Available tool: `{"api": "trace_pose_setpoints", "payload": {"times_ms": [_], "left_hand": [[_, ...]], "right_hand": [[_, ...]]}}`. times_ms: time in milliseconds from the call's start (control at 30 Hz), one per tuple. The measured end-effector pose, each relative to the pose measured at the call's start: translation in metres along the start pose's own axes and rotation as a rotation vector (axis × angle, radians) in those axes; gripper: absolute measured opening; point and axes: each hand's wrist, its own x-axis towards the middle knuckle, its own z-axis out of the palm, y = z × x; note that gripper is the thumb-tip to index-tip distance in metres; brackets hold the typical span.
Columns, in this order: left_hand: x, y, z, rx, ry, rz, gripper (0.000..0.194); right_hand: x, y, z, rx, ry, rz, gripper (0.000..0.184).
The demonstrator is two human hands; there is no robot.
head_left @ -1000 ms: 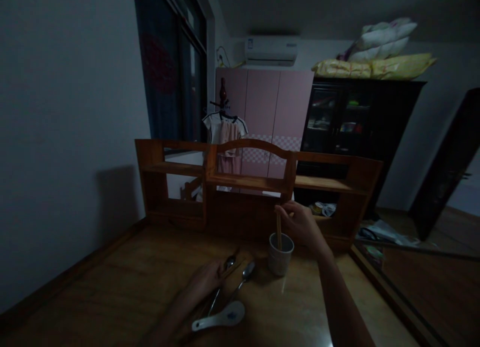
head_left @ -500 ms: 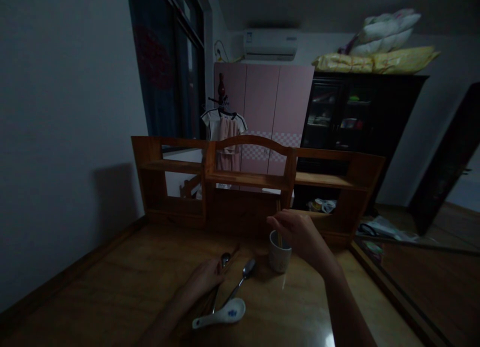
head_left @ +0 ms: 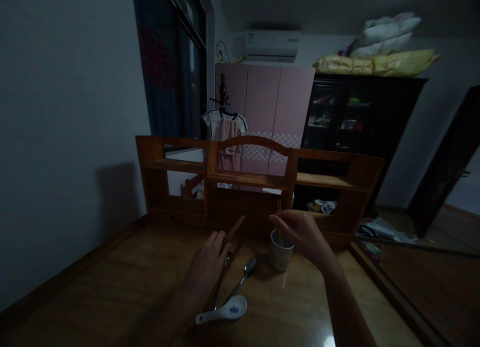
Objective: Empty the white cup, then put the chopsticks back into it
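Note:
My right hand (head_left: 303, 233) is closed around wooden chopsticks (head_left: 279, 206), whose lower ends stand inside a white cup (head_left: 281, 259). Over to the left, my left hand (head_left: 208, 262) grips more wooden chopsticks (head_left: 237, 227), tilted up off the table; how many is hard to tell. Beneath that hand lies a long-handled metal spoon (head_left: 228, 258), partly covered by the fingers. Another metal spoon (head_left: 250, 267) rests between the hand and the cup. Closest to me, a white ceramic soup spoon (head_left: 234, 308) with a blue mark lies across the metal handles.
A low wooden shelf unit (head_left: 249, 178) spans the back of the wooden table (head_left: 300, 307). A wall (head_left: 75, 187) borders the left side. The table's raised edge (head_left: 386, 292) runs along the right. Light in the room is dim.
My left hand has risen and moved forward, lifting chopsticks from beside the spoons. My right hand has hardly moved and still holds the chopsticks in the cup.

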Motion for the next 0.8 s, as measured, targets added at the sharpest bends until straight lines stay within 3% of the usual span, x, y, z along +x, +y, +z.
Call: {"api": "trace_pose_setpoints", "payload": {"times_ms": [100,167,333,467,600,667,800], "left_hand": [[-0.012,0.045,-0.018,-0.095,0.075,0.130,0.019],[-0.021,0.070,-0.016,-0.174,0.137,0.241,0.017],[-0.029,0.112,0.008,-0.349,0.251,0.364,0.011],[-0.023,0.138,0.016,-0.455,0.247,0.347,0.021],[-0.043,0.140,0.027,-0.426,0.281,0.376,0.044],[-0.067,0.127,0.040,-0.386,0.246,0.364,0.040],[-0.118,0.091,0.080,-0.314,0.111,0.219,0.025]], "right_hand": [[-0.006,-0.010,0.005,0.172,-0.127,0.042,0.033],[-0.013,-0.019,0.006,0.257,-0.143,0.020,0.032],[-0.033,-0.032,-0.005,0.346,-0.014,0.013,0.024],[-0.029,-0.023,-0.034,0.207,0.048,0.004,0.027],[0.004,0.007,-0.083,0.113,0.210,-0.042,0.032],[0.025,0.030,-0.104,0.116,0.266,-0.058,0.036],[0.055,0.083,-0.111,0.089,0.163,0.033,0.041]]}}
